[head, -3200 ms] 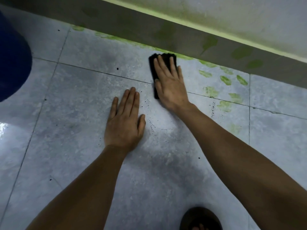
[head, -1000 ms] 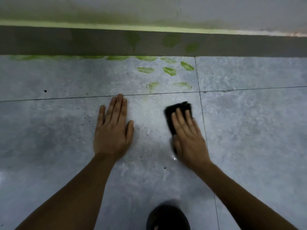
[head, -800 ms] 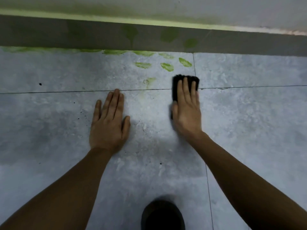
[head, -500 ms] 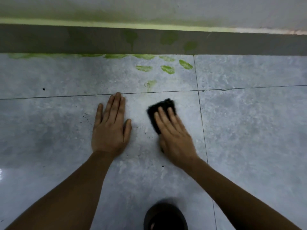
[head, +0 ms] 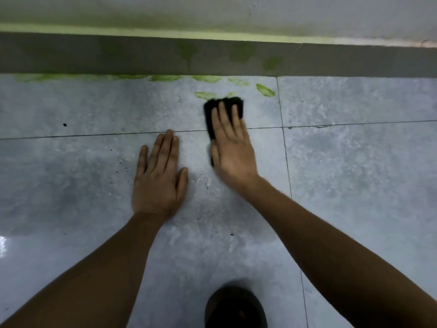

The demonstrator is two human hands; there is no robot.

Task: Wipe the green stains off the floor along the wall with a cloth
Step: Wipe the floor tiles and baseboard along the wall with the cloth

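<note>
A black cloth (head: 209, 114) lies flat on the grey floor tile, pressed down under my right hand (head: 230, 147); its far edge touches a green smear (head: 204, 95). More green stains (head: 265, 90) dot the tile just beyond the cloth, and a green streak (head: 163, 78) runs along the foot of the wall. My left hand (head: 158, 178) rests palm-down on the floor left of the cloth, fingers together, holding nothing.
The dark grey skirting (head: 142, 55) with faint green blotches bounds the floor at the far side, a pale wall above it. A dark sandal toe (head: 235, 306) shows at the bottom. Small black specks (head: 64, 125) lie scattered on the tiles.
My right hand has pushed the cloth away from me and to the right, across the tile joint up to the green smears. One faint stain near the joint is gone. My left hand stayed put.
</note>
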